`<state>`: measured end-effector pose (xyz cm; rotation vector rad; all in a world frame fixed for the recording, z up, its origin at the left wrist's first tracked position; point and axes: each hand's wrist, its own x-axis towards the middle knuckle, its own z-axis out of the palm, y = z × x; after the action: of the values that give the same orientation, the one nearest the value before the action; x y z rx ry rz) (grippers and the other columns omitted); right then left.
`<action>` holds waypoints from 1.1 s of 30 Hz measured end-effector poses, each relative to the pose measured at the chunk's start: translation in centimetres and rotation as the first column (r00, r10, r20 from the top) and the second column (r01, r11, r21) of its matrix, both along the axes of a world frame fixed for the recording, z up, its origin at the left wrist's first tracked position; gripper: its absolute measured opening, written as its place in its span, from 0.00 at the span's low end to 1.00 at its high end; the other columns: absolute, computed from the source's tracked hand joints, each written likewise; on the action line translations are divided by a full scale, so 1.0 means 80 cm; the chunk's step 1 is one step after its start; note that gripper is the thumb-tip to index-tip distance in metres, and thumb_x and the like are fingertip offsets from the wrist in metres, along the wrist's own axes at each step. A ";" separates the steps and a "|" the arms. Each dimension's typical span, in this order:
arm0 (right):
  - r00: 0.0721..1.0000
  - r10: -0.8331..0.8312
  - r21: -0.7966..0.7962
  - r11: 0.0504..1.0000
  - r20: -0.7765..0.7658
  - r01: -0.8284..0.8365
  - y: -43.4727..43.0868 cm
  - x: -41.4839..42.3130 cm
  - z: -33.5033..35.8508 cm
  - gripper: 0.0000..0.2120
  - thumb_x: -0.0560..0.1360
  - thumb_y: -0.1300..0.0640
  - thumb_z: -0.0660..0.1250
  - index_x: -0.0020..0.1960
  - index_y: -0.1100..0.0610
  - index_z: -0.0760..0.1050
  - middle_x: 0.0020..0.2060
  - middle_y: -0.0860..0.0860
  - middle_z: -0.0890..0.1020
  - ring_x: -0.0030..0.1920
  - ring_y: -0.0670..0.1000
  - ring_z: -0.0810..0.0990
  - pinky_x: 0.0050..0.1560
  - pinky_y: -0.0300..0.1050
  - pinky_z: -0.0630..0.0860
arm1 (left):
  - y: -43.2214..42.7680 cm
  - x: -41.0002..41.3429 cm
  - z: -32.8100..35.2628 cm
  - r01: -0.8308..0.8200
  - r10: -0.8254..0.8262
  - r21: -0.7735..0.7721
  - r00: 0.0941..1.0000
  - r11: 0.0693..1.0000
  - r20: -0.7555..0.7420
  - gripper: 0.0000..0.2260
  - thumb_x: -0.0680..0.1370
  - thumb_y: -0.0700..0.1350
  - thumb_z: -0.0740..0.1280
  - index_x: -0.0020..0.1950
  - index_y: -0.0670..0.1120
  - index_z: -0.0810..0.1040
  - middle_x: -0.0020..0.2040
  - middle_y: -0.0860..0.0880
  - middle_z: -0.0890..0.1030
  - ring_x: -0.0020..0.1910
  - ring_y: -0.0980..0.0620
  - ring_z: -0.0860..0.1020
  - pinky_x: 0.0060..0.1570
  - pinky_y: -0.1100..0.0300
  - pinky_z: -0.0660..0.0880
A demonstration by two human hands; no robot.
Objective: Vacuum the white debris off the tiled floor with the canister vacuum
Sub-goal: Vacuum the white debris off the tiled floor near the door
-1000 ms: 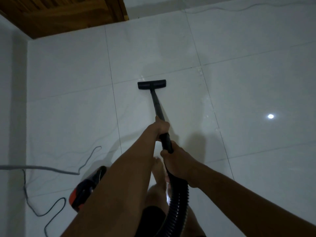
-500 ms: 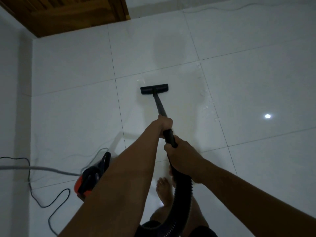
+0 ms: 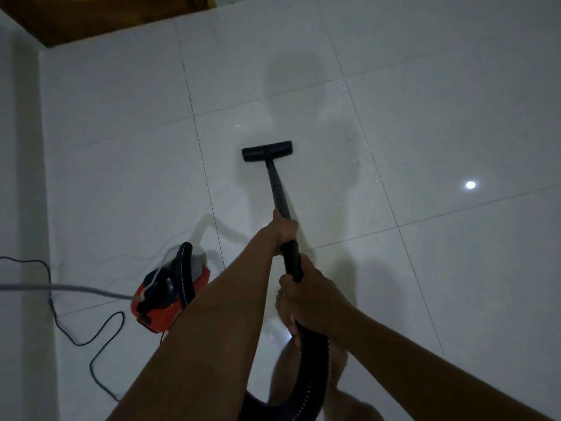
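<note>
Just ahead, the black floor head (image 3: 267, 151) lies flat on the tiled floor (image 3: 121, 177), its wand (image 3: 277, 189) slanting back to both hands. The left hand (image 3: 283, 229) is wrapped round the wand, nearer the head; the right hand (image 3: 312, 296) grips the handle end where the ribbed hose (image 3: 312, 369) begins. White debris (image 3: 378, 180) — small flecks — lies along a grout line right of the head, apart from it. The red-and-black canister vacuum (image 3: 164, 299) sits on the floor at left — a black cord (image 3: 77, 344) trails beside it.
</note>
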<state>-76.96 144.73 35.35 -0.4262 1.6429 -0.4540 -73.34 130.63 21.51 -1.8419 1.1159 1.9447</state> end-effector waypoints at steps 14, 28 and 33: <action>0.998 -0.059 -0.058 0.996 0.024 0.060 0.151 -0.008 -0.001 0.23 0.84 0.49 0.62 0.76 0.49 0.62 0.45 0.63 0.84 0.23 0.47 0.79 0.25 0.38 0.76 | 0.142 -0.011 -0.007 0.048 -0.049 -0.038 0.999 0.998 -0.024 0.32 0.81 0.40 0.59 0.80 0.51 0.46 0.54 0.40 0.73 0.41 0.45 0.75 0.35 0.53 0.77; 0.997 -0.078 -0.019 0.997 -0.017 0.077 0.271 -0.049 0.015 0.19 0.83 0.45 0.60 0.73 0.49 0.68 0.40 0.47 0.76 0.39 0.48 0.78 0.51 0.49 0.79 | 0.269 -0.061 0.014 0.134 -0.134 -0.020 0.991 0.991 0.000 0.31 0.82 0.41 0.58 0.80 0.51 0.45 0.59 0.38 0.74 0.41 0.46 0.75 0.30 0.54 0.74; 0.996 -0.085 -0.031 0.996 -0.035 0.084 0.295 -0.048 0.016 0.20 0.84 0.45 0.59 0.74 0.48 0.66 0.41 0.47 0.76 0.40 0.48 0.78 0.53 0.50 0.80 | 0.293 -0.068 0.015 0.153 -0.154 -0.022 0.988 0.988 -0.008 0.31 0.82 0.41 0.59 0.80 0.50 0.46 0.59 0.38 0.74 0.40 0.46 0.75 0.29 0.54 0.74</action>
<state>-80.83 168.36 36.59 -0.3899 1.6963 -0.5374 -78.80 154.07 22.69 -1.7041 1.2469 1.8634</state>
